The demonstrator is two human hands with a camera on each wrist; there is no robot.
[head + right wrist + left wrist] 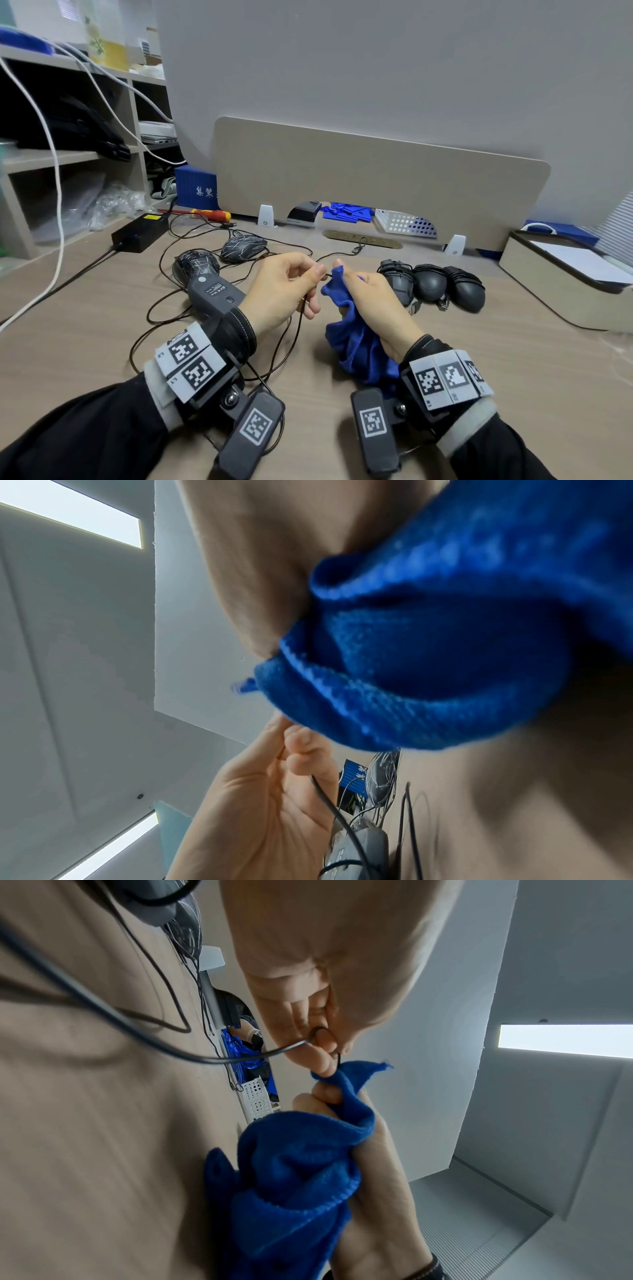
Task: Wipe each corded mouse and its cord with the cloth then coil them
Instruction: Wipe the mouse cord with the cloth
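Observation:
My left hand (320, 271) pinches a thin dark mouse cord (301, 318) between thumb and fingertips, just above the desk. My right hand (343, 278) grips a bunched blue cloth (356, 339) and pinches its top fold around the same cord, right beside the left fingertips. In the left wrist view the cord (212, 1058) runs out of the left hand (325, 1053) into the cloth (301, 1164). A grey mouse (205, 281) lies upside down to the left, with a web-patterned mouse (243, 247) behind it. Three dark mice (430, 282) with wrapped cords sit in a row to the right.
Loose cords loop over the desk (102, 308) under my left wrist. A black power adapter (140, 231) and a red-yellow screwdriver (210, 215) lie at the back left. A beige divider panel (376, 185) closes the back, and a beige box (565, 284) stands at the right.

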